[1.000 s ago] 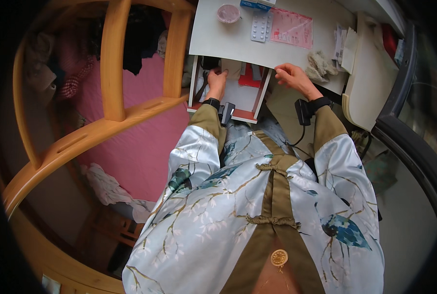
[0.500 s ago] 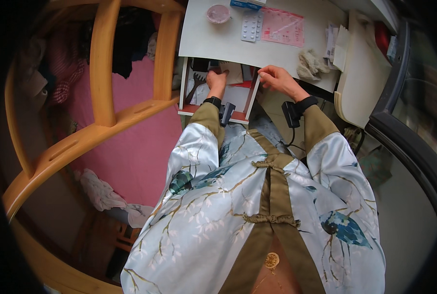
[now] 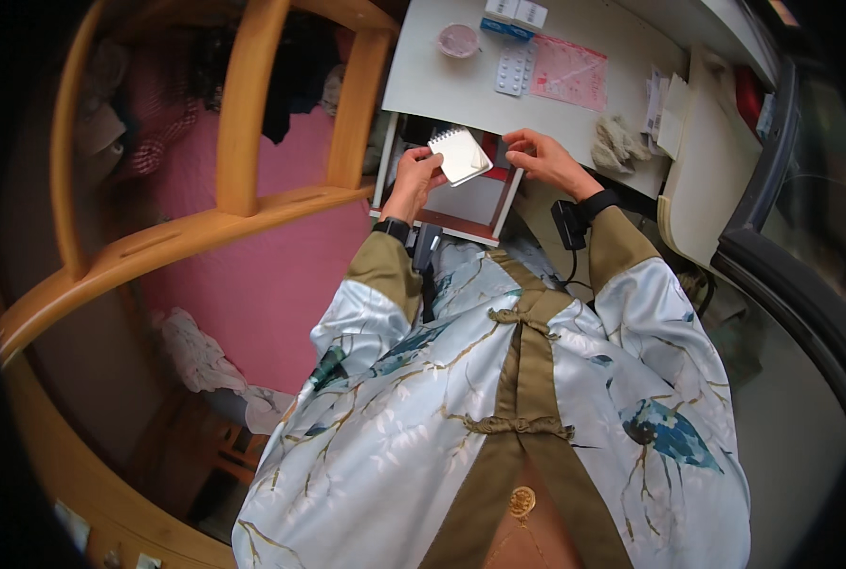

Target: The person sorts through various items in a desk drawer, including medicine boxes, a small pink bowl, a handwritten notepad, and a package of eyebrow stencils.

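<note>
My left hand (image 3: 413, 184) grips a small white spiral notepad (image 3: 460, 159) by its left edge, thumb on top. Its page faces up, tilted, over the pulled-out drawer (image 3: 465, 230) of the white desk (image 3: 421, 87). Close by on the right is my right hand (image 3: 550, 163), with its fingers loosely bent and slightly apart. It holds nothing and does not touch the notepad. Part of the drawer's contents is hidden behind the notepad and my left hand.
On the desk are a round pink-lidded tub (image 3: 458, 41), a blister pack (image 3: 514, 70), a pink packet (image 3: 570, 73), small boxes (image 3: 508, 28) and a crumpled beige cloth (image 3: 618, 144). A wooden bed rail (image 3: 243, 114) stands at the left, and a dark-framed window (image 3: 760, 204) at the right.
My left hand has lifted the notepad up out of the drawer and tilted it. My right hand stays beside the drawer, its fingers a little more spread. The view has shifted slightly.
</note>
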Tool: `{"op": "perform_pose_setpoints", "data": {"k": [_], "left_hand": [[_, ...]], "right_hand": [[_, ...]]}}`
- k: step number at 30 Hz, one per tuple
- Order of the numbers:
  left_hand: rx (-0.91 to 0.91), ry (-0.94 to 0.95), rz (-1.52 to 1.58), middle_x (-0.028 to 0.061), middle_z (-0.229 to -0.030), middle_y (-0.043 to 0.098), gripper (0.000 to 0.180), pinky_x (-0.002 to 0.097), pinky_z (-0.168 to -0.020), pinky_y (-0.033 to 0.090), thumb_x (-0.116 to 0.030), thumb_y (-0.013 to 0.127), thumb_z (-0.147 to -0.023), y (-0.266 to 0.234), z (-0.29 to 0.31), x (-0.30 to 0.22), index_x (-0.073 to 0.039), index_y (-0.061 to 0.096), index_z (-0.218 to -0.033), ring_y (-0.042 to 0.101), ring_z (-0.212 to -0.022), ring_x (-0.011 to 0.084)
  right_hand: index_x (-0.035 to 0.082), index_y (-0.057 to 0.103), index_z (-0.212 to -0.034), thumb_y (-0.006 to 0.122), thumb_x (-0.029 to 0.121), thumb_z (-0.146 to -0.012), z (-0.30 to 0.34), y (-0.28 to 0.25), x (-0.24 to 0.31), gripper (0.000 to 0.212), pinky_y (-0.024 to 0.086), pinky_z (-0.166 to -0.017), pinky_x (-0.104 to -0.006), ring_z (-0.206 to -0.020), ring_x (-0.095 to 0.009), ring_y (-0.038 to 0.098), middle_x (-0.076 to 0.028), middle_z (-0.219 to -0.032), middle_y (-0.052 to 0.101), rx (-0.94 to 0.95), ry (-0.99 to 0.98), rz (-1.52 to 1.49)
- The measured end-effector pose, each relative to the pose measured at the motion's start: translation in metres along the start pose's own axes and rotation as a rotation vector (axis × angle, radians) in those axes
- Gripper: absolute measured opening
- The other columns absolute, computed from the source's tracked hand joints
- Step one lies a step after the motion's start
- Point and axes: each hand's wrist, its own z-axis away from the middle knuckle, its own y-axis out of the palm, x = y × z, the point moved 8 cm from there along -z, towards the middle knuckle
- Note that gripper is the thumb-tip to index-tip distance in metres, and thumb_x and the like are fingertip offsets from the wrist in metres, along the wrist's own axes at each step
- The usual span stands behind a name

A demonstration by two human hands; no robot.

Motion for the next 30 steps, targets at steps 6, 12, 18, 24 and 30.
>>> {"op": "perform_pose_setpoints", "data": {"k": [6, 12, 18, 24, 30], "left_hand": [[0.512, -0.111, 0.298, 0.0074, -0.099, 0.056, 0.040, 0.0248, -0.068, 0.051, -0.001, 0.056, -0.084, 0.045, 0.091, -0.073, -0.005, 0.044, -0.121, 0.057, -0.083, 0.0130], [0.815, -0.057, 0.195, 0.0173, -0.116, 0.052, 0.043, 0.0402, -0.081, 0.053, -0.026, 0.048, -0.091, 0.111, 0.148, -0.120, -0.002, 0.040, -0.126, 0.057, -0.100, 0.0286], [1.034, -0.163, 0.410, 0.0246, -0.132, 0.034, 0.062, 0.0558, -0.090, 0.041, -0.053, 0.024, -0.091, 0.150, 0.190, -0.155, -0.011, 0.025, -0.137, 0.043, -0.114, 0.0453], [0.973, -0.041, 0.426, 0.0171, -0.133, 0.037, 0.054, 0.0554, -0.093, 0.039, -0.045, 0.030, -0.093, 0.157, 0.175, -0.166, -0.011, 0.028, -0.135, 0.042, -0.118, 0.0388], [0.924, 0.025, 0.434, 0.0110, -0.130, 0.041, 0.045, 0.0451, -0.095, 0.040, -0.035, 0.035, -0.095, 0.155, 0.172, -0.164, -0.012, 0.031, -0.134, 0.045, -0.117, 0.0269]], "right_hand": [[0.006, 0.037, -0.131, 0.063, 0.019, -0.082, 0.015, 0.010, 0.085, 0.057, 0.046, -0.081, -0.0284, -0.093, -0.018, 0.054, -0.016, -0.125, 0.043, 0.041, -0.277, -0.155], [0.000, 0.050, -0.121, 0.059, 0.022, -0.086, 0.033, -0.007, 0.150, 0.042, 0.044, -0.082, -0.0255, -0.092, -0.011, 0.054, -0.004, -0.100, 0.059, 0.069, -0.504, -0.296], [0.001, 0.054, -0.118, 0.060, 0.023, -0.085, 0.054, -0.045, 0.167, 0.040, 0.045, -0.077, -0.0249, -0.085, -0.010, 0.054, -0.003, -0.092, 0.060, -0.065, -0.531, -0.123], [0.002, 0.048, -0.121, 0.071, 0.025, -0.073, 0.101, -0.047, 0.213, 0.058, 0.047, -0.080, -0.0322, -0.108, -0.029, 0.048, -0.019, -0.124, 0.042, -0.483, -0.947, 0.428], [-0.004, 0.048, -0.117, 0.072, 0.031, -0.069, 0.090, -0.032, 0.197, 0.065, 0.038, -0.095, -0.0381, -0.112, -0.035, 0.045, -0.022, -0.124, 0.043, -0.437, -0.804, 0.432]]}}
